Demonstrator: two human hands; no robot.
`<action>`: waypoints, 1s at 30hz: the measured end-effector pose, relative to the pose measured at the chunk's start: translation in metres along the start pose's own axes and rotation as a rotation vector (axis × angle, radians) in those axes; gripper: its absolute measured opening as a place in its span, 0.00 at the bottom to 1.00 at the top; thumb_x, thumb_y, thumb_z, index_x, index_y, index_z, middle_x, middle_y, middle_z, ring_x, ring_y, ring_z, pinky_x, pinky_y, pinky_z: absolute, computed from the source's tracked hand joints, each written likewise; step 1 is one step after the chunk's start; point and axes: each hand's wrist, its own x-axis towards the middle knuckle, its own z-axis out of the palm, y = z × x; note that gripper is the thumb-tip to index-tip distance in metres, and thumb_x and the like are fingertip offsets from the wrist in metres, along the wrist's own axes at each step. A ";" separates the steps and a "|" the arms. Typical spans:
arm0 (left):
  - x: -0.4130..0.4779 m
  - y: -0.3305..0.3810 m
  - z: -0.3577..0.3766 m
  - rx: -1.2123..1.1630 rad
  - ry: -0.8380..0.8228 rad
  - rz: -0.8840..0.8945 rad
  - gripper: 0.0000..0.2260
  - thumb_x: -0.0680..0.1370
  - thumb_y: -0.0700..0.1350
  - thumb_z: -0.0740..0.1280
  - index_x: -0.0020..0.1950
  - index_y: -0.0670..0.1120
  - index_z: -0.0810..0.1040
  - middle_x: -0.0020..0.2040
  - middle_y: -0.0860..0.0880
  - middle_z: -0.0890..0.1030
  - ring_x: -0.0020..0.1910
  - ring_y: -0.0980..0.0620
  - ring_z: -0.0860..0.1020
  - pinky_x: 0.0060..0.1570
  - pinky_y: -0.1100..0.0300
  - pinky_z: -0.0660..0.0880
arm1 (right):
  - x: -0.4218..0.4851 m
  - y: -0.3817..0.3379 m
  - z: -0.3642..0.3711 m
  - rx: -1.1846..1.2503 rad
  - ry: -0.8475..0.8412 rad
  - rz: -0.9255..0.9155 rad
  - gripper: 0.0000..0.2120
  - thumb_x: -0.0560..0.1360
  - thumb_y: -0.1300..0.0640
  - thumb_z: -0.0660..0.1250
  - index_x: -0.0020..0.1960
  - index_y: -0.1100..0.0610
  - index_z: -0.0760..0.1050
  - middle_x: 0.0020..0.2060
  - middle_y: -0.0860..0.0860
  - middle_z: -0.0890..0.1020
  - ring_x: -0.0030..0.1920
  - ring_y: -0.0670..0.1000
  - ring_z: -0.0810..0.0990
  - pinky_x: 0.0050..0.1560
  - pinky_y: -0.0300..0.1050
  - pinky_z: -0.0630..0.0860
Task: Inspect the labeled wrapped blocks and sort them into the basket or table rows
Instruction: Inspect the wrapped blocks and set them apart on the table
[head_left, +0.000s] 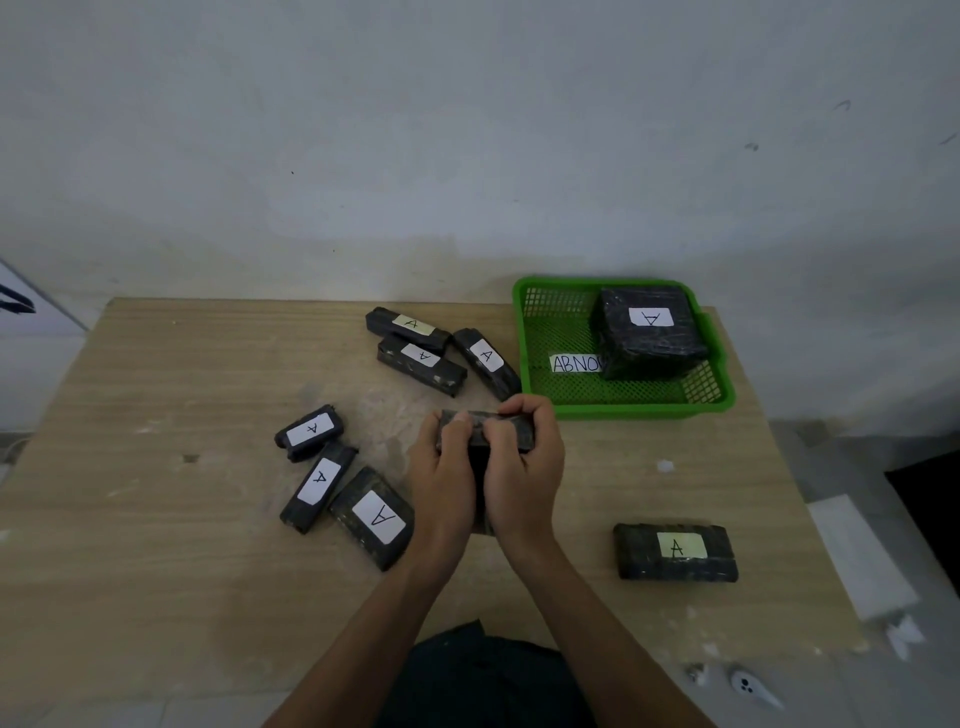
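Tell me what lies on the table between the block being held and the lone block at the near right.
Nothing: in the head view, bare table runs from the held block to the lone block.

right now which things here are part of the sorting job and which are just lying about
Job: block held in both hands, left hand, right hand, green basket, large block in basket, labelled blocks on table.
Lying about: white foam sheet, small white gadget.

Bare table (156, 519) left, blocks (343, 478) mid-table
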 end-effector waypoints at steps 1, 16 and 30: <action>0.000 0.001 0.000 -0.014 -0.009 0.004 0.10 0.79 0.40 0.58 0.38 0.44 0.69 0.33 0.51 0.72 0.30 0.59 0.71 0.31 0.62 0.70 | 0.001 0.000 0.000 0.023 -0.013 0.006 0.04 0.70 0.59 0.60 0.41 0.51 0.71 0.32 0.43 0.76 0.33 0.43 0.73 0.33 0.40 0.72; 0.004 -0.001 -0.011 -0.032 -0.115 -0.102 0.15 0.79 0.51 0.58 0.43 0.39 0.70 0.39 0.43 0.74 0.35 0.55 0.75 0.35 0.59 0.73 | -0.003 0.002 -0.005 0.126 -0.153 0.108 0.08 0.73 0.57 0.54 0.49 0.54 0.71 0.40 0.50 0.75 0.38 0.44 0.76 0.35 0.41 0.73; 0.042 -0.025 -0.066 0.482 -0.639 -0.062 0.19 0.69 0.44 0.75 0.55 0.54 0.72 0.53 0.52 0.80 0.50 0.57 0.80 0.42 0.64 0.78 | 0.047 0.008 -0.060 0.338 -0.166 0.239 0.26 0.59 0.40 0.78 0.52 0.50 0.79 0.47 0.47 0.84 0.50 0.48 0.82 0.55 0.46 0.79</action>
